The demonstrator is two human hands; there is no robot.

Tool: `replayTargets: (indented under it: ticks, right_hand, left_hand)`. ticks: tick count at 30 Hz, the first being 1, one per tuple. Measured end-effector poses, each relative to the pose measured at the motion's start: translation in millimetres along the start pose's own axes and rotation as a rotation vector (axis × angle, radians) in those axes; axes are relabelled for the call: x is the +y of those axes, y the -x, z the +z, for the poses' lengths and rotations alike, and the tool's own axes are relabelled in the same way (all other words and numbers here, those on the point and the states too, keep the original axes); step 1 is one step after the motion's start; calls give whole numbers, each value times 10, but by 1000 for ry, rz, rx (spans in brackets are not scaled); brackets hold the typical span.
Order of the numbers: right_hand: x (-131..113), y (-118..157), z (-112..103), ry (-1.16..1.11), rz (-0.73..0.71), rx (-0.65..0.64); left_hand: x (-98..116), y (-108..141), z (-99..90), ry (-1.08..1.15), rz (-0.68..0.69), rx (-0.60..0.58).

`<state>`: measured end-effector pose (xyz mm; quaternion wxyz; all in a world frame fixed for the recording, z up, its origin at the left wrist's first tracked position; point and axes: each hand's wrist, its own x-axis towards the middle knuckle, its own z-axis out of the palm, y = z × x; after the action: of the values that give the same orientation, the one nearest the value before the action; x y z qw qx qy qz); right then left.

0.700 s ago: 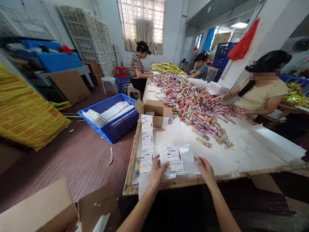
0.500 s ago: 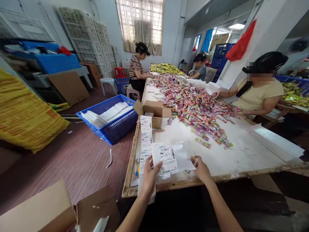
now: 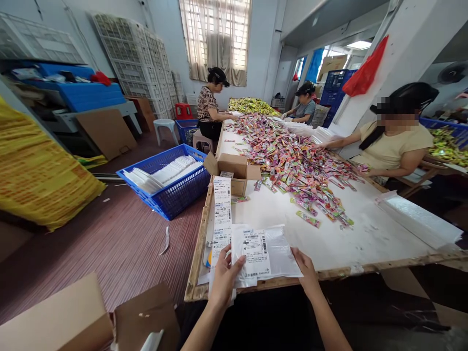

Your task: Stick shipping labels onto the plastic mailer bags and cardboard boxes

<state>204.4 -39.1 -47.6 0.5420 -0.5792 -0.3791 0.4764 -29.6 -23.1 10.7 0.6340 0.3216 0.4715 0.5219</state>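
Fingers of the left hand point(image 3: 223, 278) pinched the left side of one translucent bag point(image 3: 280, 258), and those of the right hand point(image 3: 308, 278) grasped its right edge. The bag was at lower centre of the frame, by the near edge of the worktop point(image 3: 358, 248), with one printed label point(image 3: 255, 253) on its front. One strip point(image 3: 222, 212) of at least three labels ran up from near the left hand towards one open cardboard box point(image 3: 239, 187). Pink packets point(image 3: 288, 156), too many to count, covered mid-frame; one yellow heap point(image 3: 252, 106) lay at upper centre. Three co-workers point(image 3: 400, 146) were around the worktop. One blue basket point(image 3: 175, 195) stood left of centre.
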Motion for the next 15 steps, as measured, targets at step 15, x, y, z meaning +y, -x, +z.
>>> replayTargets:
  ticks: [15]
  right_hand:
    - [-266, 822, -606, -314, -186, 786]
  left_hand:
    - [33, 163, -13, -127, 1, -259]
